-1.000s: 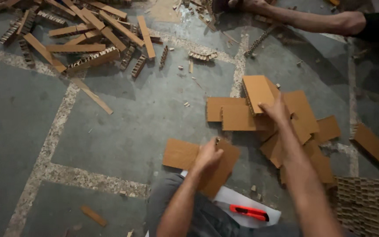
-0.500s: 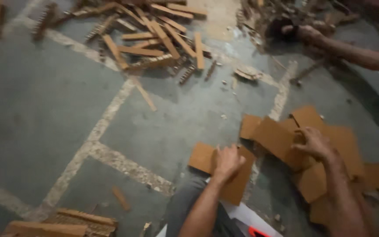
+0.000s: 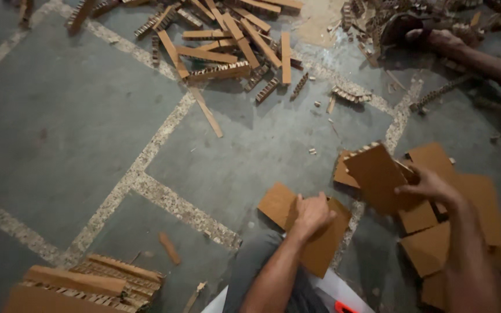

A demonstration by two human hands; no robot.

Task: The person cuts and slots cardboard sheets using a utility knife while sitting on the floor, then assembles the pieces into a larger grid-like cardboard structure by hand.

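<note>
— What's the person on the floor got hold of?

— Two bits of brown cardboard. The left hand (image 3: 311,213) is pressed down on a flat cardboard piece (image 3: 279,204) that lies on the grey floor (image 3: 71,133) just in front of the knee; the fingers curl over its top, so that grip is clenched on the piece, pinning it.

— And the other?

— The right hand (image 3: 430,185) has a second cardboard panel (image 3: 375,174) lifted and tilted, thumb and fingers grasping its right edge. You can see the corrugated rim along its upper side.

— Where's the rest of the stuff?

— Under and around that raised panel there's a loose spread of cardboard sheets (image 3: 476,197), overlapping, off to the person's right. Further away, at the top, a heap of cardboard strips (image 3: 227,40) lies scattered across the pale floor seams, and one strip (image 3: 207,113) sits apart from it. Near the lower left there's a stack of ribbed pieces (image 3: 88,281).

— Anyone else about?

— Another person's hand (image 3: 442,40) reaches in at the top right, among the scraps there. I can't tell what it holds.
</note>
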